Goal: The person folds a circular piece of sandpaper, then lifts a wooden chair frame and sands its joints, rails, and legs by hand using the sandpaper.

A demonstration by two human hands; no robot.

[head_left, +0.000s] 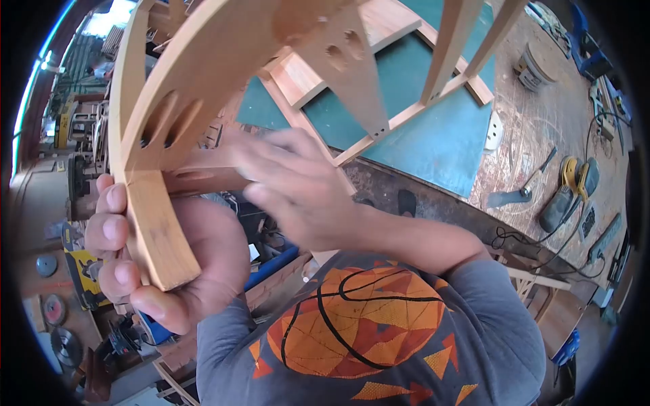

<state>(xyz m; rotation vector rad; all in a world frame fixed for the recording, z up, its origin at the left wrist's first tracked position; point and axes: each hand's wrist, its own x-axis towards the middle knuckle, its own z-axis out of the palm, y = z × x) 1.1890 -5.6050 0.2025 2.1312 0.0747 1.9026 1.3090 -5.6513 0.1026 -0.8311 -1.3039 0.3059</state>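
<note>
My left hand point(183, 264) is wrapped round the rounded end of a light wooden frame point(159, 230), its fingers curled over the outer side. Curved slats of the frame rise from there, with pairs of oval pocket holes cut in them. My right hand point(298, 189) is beside the inner side of the frame, at a short crosspiece. Motion smears its fingers, so their grip and contact with the wood cannot be made out. A tapered wooden panel point(349, 74) with two oval holes extends down above the right hand to a thin rail point(406, 118).
A green board point(433, 155) lies under the frame on a worn workbench point(521, 210). On the bench are a white tub point(533, 71), a brush-like tool point(511, 197), a corded sander point(565, 196) and a power strip point(495, 130). Discs and tools point(66, 346) fill the left side.
</note>
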